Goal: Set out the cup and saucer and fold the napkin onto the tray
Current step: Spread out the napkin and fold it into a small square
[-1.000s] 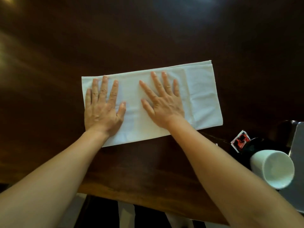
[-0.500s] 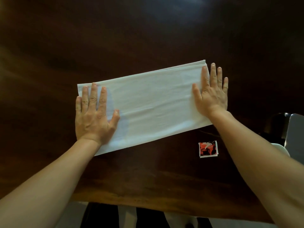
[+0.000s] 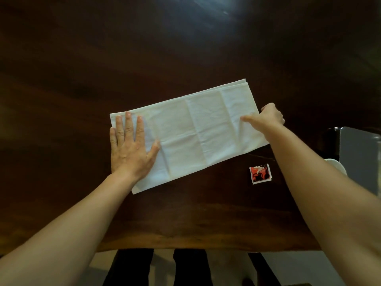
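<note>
While 2 hands (image 3: 129, 149) (image 3: 268, 118) touch it, 1 napkin (image 3: 195, 131) lies.

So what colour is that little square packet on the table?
The packet is red and black with a white edge and a white swirl; the head view shows it.

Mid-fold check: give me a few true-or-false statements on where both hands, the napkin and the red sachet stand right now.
1. The left hand lies flat on the left end of the napkin. True.
2. The right hand rests flat on the napkin. False: it pinches the right end, thumb on top.
3. The red sachet lies on the napkin. False: it lies on the table, apart from the napkin.
4. The napkin lies on the table, folded into a long strip. True.
</note>
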A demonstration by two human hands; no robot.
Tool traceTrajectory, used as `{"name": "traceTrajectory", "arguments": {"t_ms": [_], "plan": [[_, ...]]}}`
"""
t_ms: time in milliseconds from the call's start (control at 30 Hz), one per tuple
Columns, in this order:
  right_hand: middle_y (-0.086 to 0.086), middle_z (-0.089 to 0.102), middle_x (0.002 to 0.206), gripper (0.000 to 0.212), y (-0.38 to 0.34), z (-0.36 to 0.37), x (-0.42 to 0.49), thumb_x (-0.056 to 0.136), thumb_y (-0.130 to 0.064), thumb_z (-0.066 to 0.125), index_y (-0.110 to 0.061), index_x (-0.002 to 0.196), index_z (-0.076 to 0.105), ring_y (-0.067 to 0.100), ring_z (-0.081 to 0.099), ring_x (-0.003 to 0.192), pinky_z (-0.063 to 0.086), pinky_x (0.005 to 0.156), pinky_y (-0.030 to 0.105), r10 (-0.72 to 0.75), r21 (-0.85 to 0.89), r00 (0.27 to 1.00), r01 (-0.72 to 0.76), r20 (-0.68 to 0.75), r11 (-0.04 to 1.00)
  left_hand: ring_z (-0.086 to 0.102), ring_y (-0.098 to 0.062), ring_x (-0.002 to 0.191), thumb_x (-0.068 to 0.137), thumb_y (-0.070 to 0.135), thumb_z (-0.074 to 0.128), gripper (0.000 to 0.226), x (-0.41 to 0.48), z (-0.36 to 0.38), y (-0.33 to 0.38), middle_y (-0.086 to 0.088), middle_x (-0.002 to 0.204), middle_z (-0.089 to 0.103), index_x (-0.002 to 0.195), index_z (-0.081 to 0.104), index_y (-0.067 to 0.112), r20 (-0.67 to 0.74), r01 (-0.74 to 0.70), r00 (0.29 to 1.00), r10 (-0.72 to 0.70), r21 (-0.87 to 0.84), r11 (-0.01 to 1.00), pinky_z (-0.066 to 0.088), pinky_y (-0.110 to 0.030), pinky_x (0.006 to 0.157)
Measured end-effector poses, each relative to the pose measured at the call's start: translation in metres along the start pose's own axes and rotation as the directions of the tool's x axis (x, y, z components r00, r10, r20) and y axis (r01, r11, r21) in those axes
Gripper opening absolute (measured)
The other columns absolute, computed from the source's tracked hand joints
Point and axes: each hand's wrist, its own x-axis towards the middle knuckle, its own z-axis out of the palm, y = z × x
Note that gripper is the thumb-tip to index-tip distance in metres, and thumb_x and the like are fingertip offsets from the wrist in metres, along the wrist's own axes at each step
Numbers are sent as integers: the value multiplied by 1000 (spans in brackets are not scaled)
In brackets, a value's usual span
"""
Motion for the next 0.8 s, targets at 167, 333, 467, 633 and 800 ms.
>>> {"name": "traceTrajectory", "arguments": {"t_ms": [167,333,467,633,800], "plan": [[13,59,127,72,-4,-2,-16,74,-35,84,-10,132,50,31,61,113,53,82,43,29,43,999,-30,37,999,-18,-27,154,92,67,20,88,-27,5,-21,-12,167,-15,161,-1,16,-10,-159,987,159,-24,987,-5,-44,125],[5,67,100,21,-5,-18,-30,84,-19,72,-11,104,70,26,66,97,56,74,40,-18,168,999,12,36,986,-10,-29,156,93,63,26,87,-49,14,-37,-15,168,-6,161,7,11,-11,-255,967,255,36,966,2,-46,126],[3,65,95,18,-18,-36,-52,92,-20,61,-10,102,73,25,66,92,59,85,45,-130,190,990,140,-61,972,-7,-29,156,95,61,27,84,-54,17,-43,-15,169,-3,161,11,11,-23,-304,951,307,86,949,4,-46,126],[2,65,106,21,-29,-45,-59,98,-25,57,-16,110,72,22,64,100,53,81,37,-214,104,970,226,-114,968,-8,-28,156,94,61,27,85,-52,14,-40,-14,169,-5,161,10,11,-18,-293,955,295,71,953,2,-45,126],[10,52,140,53,-14,-26,-52,94,-30,62,-23,144,47,33,44,132,44,105,50,-74,-24,984,71,-162,997,2,-34,155,93,59,28,83,-51,6,-39,-17,168,7,159,20,9,15,-299,954,299,60,952,3,-47,123]]}}
